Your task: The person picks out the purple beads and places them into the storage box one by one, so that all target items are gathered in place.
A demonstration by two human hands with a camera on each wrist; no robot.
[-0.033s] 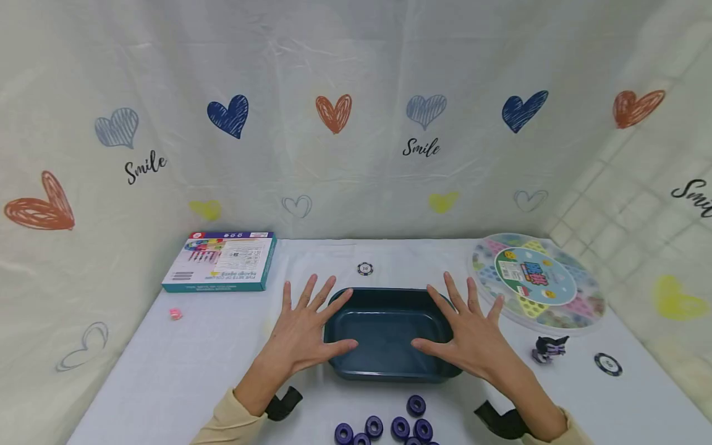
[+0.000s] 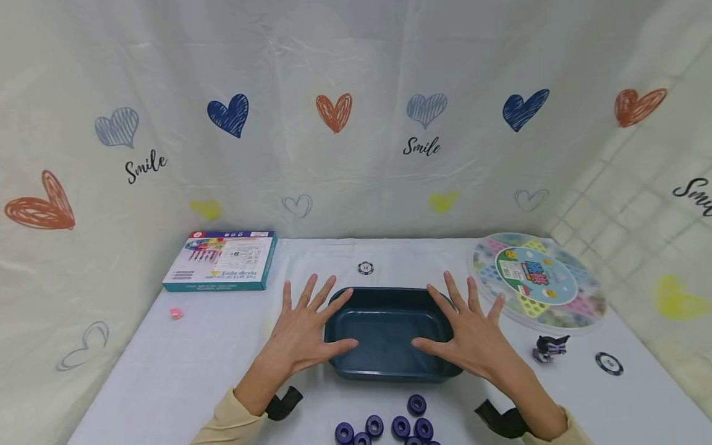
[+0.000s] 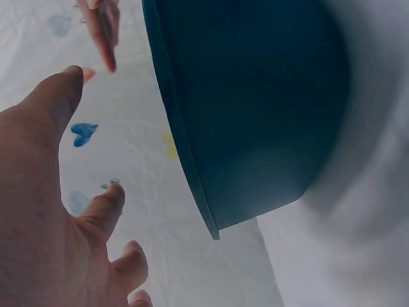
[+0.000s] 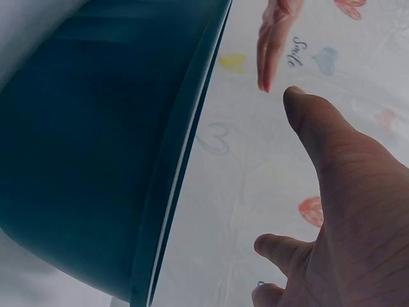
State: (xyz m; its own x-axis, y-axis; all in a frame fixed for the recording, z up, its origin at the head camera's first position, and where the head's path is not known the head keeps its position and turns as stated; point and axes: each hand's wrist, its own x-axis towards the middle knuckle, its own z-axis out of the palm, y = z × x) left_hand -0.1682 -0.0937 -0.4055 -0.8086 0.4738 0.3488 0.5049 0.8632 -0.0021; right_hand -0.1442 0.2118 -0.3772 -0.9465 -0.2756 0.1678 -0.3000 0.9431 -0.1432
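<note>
A dark teal rectangular dish stands in the middle of the white table. Over its left end my left hand is spread, fingers straight and apart. My right hand mirrors it over the right end. Both wrist views show a gap between the hands and the dish's rim, so the hands hover and hold nothing. The dish's side wall fills much of the left wrist view, and its rim runs down the right wrist view. Several dark purple rings lie in front of the dish.
At the back left lies a flat box, with a small pink piece before it. A round board-game package lies back right. Nearby are a small black-and-purple figure and a poker chip; another chip sits behind the dish.
</note>
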